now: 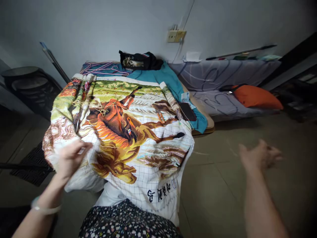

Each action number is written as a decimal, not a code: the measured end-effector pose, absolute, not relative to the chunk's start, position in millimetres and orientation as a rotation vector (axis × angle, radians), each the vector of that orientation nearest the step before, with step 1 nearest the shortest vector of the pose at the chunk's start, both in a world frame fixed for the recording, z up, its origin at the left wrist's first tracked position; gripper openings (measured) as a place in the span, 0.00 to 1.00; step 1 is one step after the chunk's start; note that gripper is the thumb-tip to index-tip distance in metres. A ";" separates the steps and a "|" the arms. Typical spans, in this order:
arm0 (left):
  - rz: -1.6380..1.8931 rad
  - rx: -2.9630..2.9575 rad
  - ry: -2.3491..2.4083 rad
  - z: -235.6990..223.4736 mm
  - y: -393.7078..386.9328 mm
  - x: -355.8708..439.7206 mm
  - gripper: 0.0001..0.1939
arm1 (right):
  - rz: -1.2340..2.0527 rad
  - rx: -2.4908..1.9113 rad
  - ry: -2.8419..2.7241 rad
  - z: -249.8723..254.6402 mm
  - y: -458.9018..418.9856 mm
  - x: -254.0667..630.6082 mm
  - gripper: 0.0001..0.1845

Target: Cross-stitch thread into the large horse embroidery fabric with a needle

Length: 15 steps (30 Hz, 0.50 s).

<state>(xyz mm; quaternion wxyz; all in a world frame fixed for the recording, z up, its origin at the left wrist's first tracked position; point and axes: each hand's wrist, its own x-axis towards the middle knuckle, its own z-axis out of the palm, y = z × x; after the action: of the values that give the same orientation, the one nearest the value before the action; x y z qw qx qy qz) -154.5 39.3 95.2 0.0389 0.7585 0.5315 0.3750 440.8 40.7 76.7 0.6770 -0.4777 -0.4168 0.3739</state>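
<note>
A large cross-stitch cloth with horses and black characters lies spread before me, its near part over my lap. My left hand is closed, over the cloth's left side; what its fingers hold, if anything, I cannot make out. Out to the right, above the floor and apart from the cloth, is my right hand, its fingers smeared by motion. Loose yellowish thread lies tangled on the stitched horse. Orange-handled thread snips rest on the cloth's upper right. Both cloth sides are rolled or bunched.
A dark phone-like slab lies beyond the cloth's right edge on a teal cloth. Behind are a black bag and pink hangers. A low grey couch carries an orange cushion. Dark stools stand left.
</note>
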 end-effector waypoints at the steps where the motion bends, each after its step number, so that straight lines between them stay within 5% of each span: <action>1: 1.081 2.427 1.494 93.2 34.5 -129.2 0.05 | 0.757 -1.124 -0.945 79.1 44.0 401.6 0.21; 4: 0.980 2.629 1.173 82.6 22.6 -67.0 0.09 | 1.097 -1.161 -1.169 84.6 39.2 267.8 0.20; 7: 1.064 2.579 1.086 73.9 20.0 -39.2 0.08 | 1.651 -0.884 -1.393 81.6 23.9 165.9 0.31; 11: 1.179 2.244 1.147 71.1 22.3 -49.3 0.05 | 1.490 -1.126 -1.384 66.5 18.2 129.4 0.14; 15: 1.219 1.927 1.206 68.4 22.3 -69.3 0.06 | 1.382 -1.227 -1.333 53.8 25.0 141.6 0.12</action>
<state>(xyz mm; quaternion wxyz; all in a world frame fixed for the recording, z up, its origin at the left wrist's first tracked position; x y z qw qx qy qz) -69.3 22.3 68.4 0.2772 0.7178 0.4492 0.4541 141.6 25.0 53.8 0.4183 -0.4891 -0.5314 0.5509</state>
